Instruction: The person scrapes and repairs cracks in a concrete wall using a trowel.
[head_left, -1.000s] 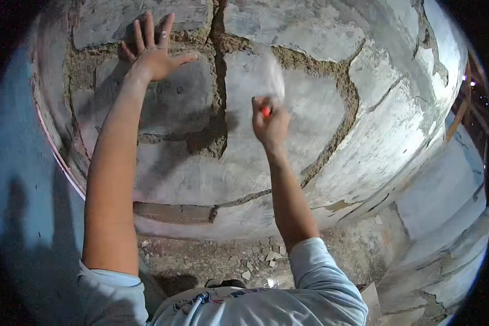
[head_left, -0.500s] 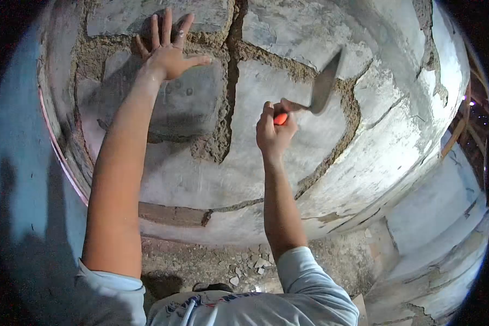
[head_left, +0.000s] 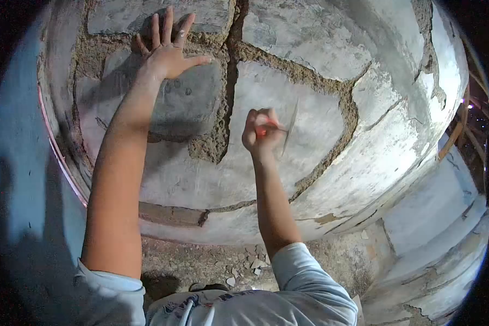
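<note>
My left hand (head_left: 169,58) lies with spread fingers against the grey plastered wall (head_left: 185,108), over a rough sandy groove near the top. My right hand (head_left: 262,130) is wrapped round the orange handle of a trowel (head_left: 290,128). The blade is seen nearly edge-on and smeared by motion, in front of a smooth plaster patch; whether it touches the wall I cannot tell. Rough brown grooves (head_left: 349,108) run around the plaster patches, and a dark crack (head_left: 232,81) passes between my two hands.
Broken plaster pieces (head_left: 258,264) lie on the dirt floor (head_left: 195,261) below the wall. A blue wall (head_left: 22,163) with shadows stands at the left. At the right are another cracked pale wall (head_left: 429,217) and some wooden poles (head_left: 455,136).
My right hand has moved a little left and down with the trowel, whose blade has turned from a broad view to nearly edge-on. My left hand has stayed in place.
</note>
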Available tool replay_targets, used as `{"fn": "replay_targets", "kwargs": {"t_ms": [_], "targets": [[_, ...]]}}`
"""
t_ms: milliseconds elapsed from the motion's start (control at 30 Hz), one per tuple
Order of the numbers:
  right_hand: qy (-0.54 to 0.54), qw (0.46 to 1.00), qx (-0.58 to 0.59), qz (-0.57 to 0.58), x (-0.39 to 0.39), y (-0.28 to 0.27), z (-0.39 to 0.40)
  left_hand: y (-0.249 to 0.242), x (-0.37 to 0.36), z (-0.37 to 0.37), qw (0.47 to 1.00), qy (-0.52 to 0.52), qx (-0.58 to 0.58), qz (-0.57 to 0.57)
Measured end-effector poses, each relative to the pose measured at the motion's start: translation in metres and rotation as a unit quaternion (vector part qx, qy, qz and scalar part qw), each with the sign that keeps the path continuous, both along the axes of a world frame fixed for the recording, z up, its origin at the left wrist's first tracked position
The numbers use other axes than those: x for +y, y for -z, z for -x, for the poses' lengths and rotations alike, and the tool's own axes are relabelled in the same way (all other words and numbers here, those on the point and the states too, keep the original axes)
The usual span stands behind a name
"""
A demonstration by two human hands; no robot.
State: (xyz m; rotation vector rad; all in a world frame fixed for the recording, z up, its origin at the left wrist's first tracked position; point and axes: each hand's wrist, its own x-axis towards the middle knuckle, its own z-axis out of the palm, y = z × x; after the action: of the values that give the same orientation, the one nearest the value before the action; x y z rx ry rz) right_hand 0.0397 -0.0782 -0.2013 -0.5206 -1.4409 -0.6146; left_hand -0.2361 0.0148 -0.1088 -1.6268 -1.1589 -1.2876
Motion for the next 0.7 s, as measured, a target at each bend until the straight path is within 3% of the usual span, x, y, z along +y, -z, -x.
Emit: {"fn": "replay_targets", "kwargs": {"t_ms": [33,67,100,167,200,233,267,367,433,500,567,600,700], "targets": [[0.059,0.998,-0.011,0.002,-0.003,-0.006,-0.001,0.002,0.001,-0.001,1.0,0.007,0.002,-0.001],[0.036,0.979,0.08,0.184,-0.004,-0.003,-0.006,0.004,0.001,-0.001,1.0,0.006,-0.001,0.007],[0.01,0.92,0.167,0.354,-0.001,-0.001,-0.01,0.004,0.003,-0.001,1.0,0.002,-0.005,0.01],[-0.122,0.934,0.232,0.244,0.005,0.008,-0.005,-0.004,0.005,0.0,1.0,0.0,-0.012,0.0],[-0.09,0.96,0.188,0.184,0.006,0.013,-0.006,-0.003,0.005,0.0,1.0,0.001,-0.015,-0.007],[0.035,0.986,0.02,0.161,0.004,0.011,-0.013,0.001,0.003,-0.002,1.0,0.005,-0.014,-0.008],[0.156,0.968,-0.151,0.129,0.003,0.005,-0.023,0.002,0.003,-0.001,1.0,0.0,-0.011,-0.003],[-0.009,0.978,0.06,0.2,-0.004,0.015,-0.011,0.001,0.003,-0.001,1.0,-0.002,-0.004,0.005],[0.037,0.953,0.107,0.282,0.008,0.007,-0.019,0.008,-0.001,-0.004,1.0,-0.007,0.004,0.016],[-0.112,0.945,0.195,0.239,0.001,0.008,-0.012,0.0,-0.002,0.0,1.0,-0.02,0.006,0.012],[-0.19,0.967,0.106,0.134,-0.009,0.007,-0.006,0.002,0.001,-0.001,1.0,-0.008,0.007,-0.011],[-0.229,0.945,0.14,0.185,0.005,0.023,-0.014,0.003,0.003,0.0,1.0,-0.011,0.006,-0.006],[-0.012,0.981,0.033,0.188,0.026,0.027,-0.027,-0.001,0.004,0.001,1.0,-0.011,0.005,0.001]]}}
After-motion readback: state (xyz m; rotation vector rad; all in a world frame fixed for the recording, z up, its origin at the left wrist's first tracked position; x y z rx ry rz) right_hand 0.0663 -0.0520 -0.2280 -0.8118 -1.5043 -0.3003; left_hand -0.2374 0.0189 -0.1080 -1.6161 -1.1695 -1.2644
